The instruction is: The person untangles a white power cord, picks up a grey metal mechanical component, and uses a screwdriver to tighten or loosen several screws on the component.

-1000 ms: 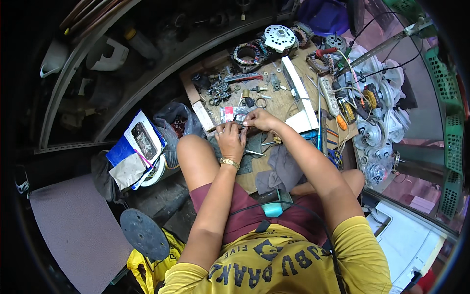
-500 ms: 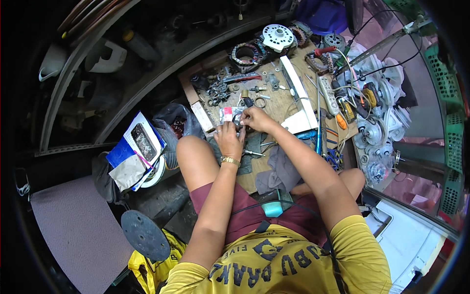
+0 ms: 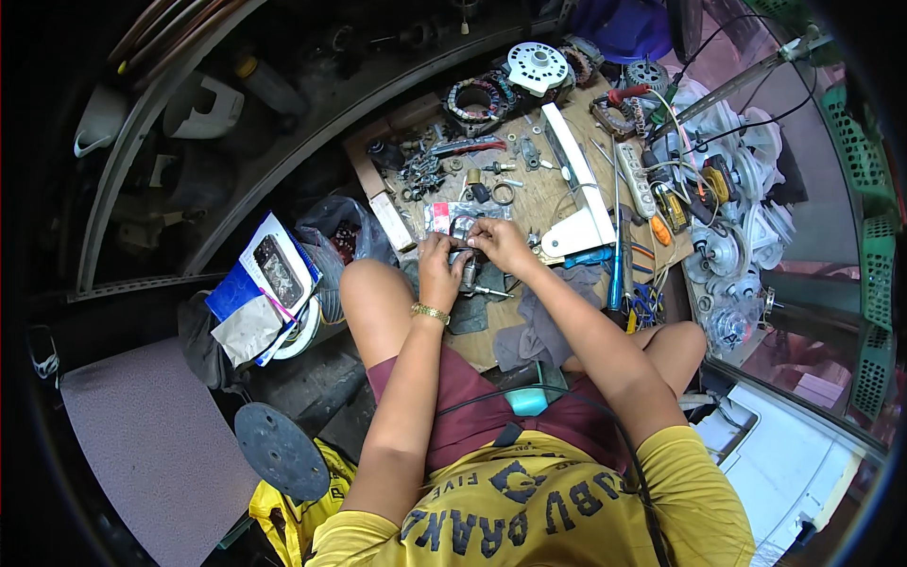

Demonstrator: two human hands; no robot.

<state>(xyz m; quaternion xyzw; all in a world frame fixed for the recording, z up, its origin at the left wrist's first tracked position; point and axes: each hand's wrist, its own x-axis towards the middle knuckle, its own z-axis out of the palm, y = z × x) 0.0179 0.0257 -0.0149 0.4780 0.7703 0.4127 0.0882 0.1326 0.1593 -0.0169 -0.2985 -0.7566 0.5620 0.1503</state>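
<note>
My left hand [image 3: 440, 274] is closed around a small metal part with a shaft [image 3: 493, 292], which points to the right over the wooden board. Its fingers hide much of the part. My right hand [image 3: 501, 246] meets it at the upper end, thumb and fingertips pinched together on something too small to make out. Just beyond the fingertips lies a clear plastic packet with a red label [image 3: 440, 215]. Past it are a metal ring [image 3: 503, 194] and a small dark piece [image 3: 479, 193]. A grey cloth [image 3: 540, 331] lies below my right forearm.
Loose metal parts [image 3: 425, 175] cover the board's far left. A white plastic arm [image 3: 578, 180] stands right of centre, beside a screwdriver [image 3: 616, 279] and a power strip [image 3: 635, 180]. Motor coils [image 3: 474, 102] sit at the back; white plastic parts [image 3: 746, 180] pile up at right.
My right hand has come slightly nearer and to the right; my left has shifted a little left. More of the metal part shows between them. The fingers stay closed.
</note>
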